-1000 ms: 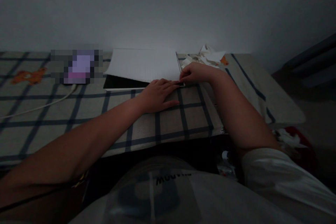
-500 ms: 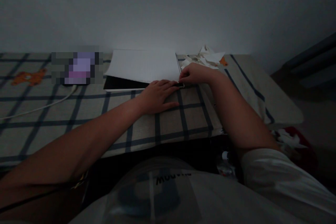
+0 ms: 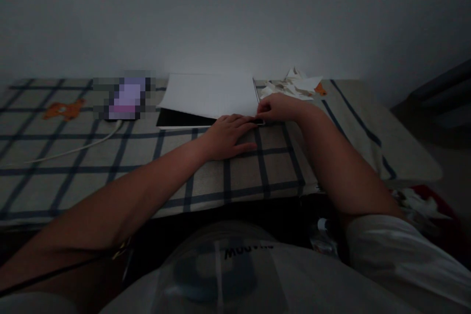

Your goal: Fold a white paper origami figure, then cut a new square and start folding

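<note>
My left hand [image 3: 230, 137] lies flat, fingers loosely spread, across the near edge of the dark pad [image 3: 180, 117] on the tabletop [image 3: 272, 171]. My right hand [image 3: 277, 107] is curled nearly closed at the near right corner; I cannot tell whether that grip pinches anything. The white sheet [image 3: 213, 92] covers most of the pad, leaving a near left strip uncovered.
</note>
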The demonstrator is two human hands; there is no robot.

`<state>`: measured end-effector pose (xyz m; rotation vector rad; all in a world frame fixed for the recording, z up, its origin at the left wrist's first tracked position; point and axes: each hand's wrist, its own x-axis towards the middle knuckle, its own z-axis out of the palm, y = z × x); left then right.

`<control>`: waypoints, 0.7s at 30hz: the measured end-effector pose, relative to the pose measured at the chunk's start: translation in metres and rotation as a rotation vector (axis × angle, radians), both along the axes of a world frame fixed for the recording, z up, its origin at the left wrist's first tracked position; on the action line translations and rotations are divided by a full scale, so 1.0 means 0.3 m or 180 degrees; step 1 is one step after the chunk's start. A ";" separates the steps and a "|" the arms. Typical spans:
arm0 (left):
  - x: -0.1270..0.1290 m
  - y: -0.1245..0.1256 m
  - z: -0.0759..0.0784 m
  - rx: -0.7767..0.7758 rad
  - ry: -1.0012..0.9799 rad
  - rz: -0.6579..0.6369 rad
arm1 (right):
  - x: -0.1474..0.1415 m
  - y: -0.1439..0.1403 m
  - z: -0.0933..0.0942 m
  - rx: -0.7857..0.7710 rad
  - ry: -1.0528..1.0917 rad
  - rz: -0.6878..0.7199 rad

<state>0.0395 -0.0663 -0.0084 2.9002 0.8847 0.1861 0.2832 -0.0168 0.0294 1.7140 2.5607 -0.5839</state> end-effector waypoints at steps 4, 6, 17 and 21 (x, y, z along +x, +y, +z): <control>-0.004 0.002 -0.006 -0.0014 -0.0027 -0.0010 | 0.003 0.002 -0.004 -0.0012 -0.0022 0.0036; -0.004 0.002 -0.007 -0.0013 -0.0016 -0.0004 | 0.003 0.003 -0.007 -0.0011 -0.0056 0.0059; 0.001 0.000 0.000 -0.0032 0.0027 0.0001 | 0.000 0.006 -0.010 0.0002 -0.0144 0.0004; 0.000 0.003 -0.002 -0.0046 0.0009 -0.0019 | 0.011 0.005 -0.004 -0.0085 -0.0176 -0.0101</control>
